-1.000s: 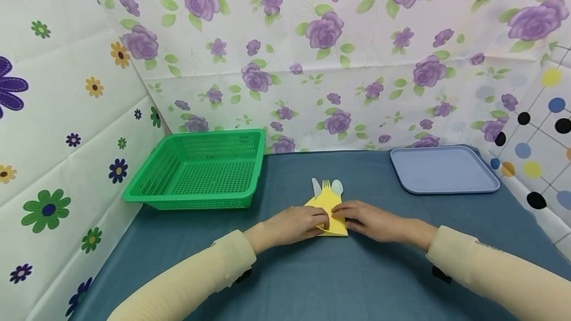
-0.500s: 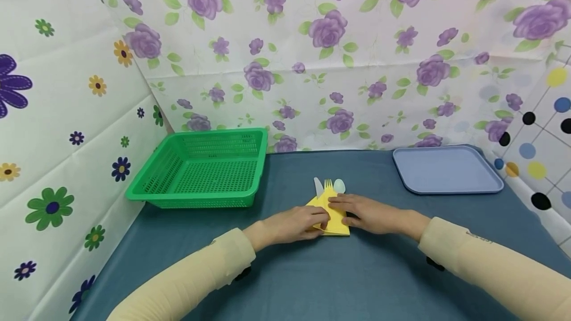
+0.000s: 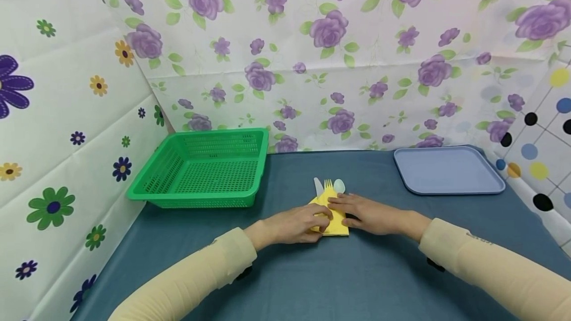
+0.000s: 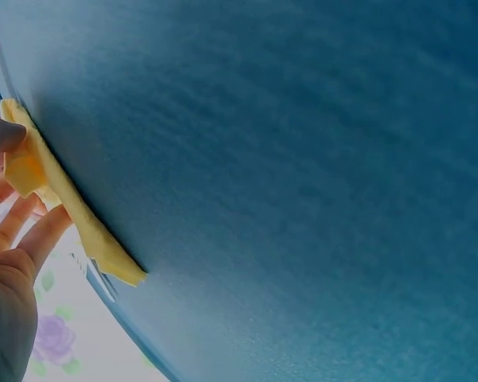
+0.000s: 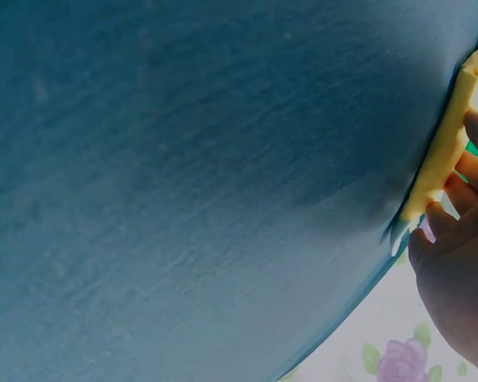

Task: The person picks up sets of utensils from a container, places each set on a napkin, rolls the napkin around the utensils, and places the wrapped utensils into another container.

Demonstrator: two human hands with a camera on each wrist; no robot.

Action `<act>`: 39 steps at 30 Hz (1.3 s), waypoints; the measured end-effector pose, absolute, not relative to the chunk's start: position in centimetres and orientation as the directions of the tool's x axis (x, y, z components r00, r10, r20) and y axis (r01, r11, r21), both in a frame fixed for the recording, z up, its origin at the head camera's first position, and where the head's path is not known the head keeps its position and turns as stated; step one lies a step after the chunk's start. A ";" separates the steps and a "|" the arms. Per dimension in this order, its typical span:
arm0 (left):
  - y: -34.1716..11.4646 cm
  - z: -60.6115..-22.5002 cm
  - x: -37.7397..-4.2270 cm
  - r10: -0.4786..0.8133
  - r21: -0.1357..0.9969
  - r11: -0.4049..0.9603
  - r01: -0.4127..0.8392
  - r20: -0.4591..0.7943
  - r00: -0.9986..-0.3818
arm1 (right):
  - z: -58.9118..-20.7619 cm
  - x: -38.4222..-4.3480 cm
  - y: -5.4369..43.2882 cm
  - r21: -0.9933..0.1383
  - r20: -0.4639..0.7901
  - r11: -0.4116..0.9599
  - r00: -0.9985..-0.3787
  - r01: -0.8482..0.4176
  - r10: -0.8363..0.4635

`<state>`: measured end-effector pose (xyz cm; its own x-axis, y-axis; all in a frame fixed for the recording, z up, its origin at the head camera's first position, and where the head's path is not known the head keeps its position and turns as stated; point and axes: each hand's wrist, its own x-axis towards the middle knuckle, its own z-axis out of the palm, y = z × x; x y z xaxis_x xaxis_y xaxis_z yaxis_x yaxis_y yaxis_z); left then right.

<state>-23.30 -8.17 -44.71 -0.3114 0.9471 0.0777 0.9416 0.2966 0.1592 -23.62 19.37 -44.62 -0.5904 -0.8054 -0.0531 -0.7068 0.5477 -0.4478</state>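
Observation:
A folded yellow napkin [image 3: 337, 228] lies on the blue cloth in front of me. From its far end stick out the tops of a whitish knife [image 3: 318, 186], a yellow fork [image 3: 328, 183] and a pale green spoon [image 3: 339, 186]; their lower parts are hidden in the folds. My left hand [image 3: 294, 224], fingers curled, pinches the napkin's left side; the left wrist view has a raised flap of napkin [image 4: 24, 171] between thumb and fingers. On the right side, my right hand [image 3: 372, 214] rests with extended fingers across the napkin, thumb at its right edge.
A green perforated basket [image 3: 192, 196] stands at the back left, with nothing in it. At the back right lies a light blue tray [image 3: 448, 170]. Flower-printed sheets [image 3: 290, 24] hang behind and to the left of the blue tablecloth [image 3: 308, 281].
My right hand has slid farther up the napkin, its fingers straighter than before. The left fingers have shifted slightly on the napkin's left side. The cutlery stays in place.

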 end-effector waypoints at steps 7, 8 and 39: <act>-8.1 -44.7 -23.3 0.951 0.134 0.305 0.943 0.019 -0.310 | -44.8 -23.6 19.5 -0.406 -0.017 0.522 -0.565 -0.750 -0.825; -8.1 -44.7 -23.3 0.950 0.131 0.309 0.942 0.009 -0.313 | -44.8 -23.6 19.6 -0.402 -0.013 0.519 -0.562 -0.755 -0.827; -8.3 -44.3 -23.3 0.946 0.168 0.324 0.931 -0.025 -0.324 | -44.7 -23.6 19.6 -0.410 -0.088 0.568 -0.589 -0.713 -0.803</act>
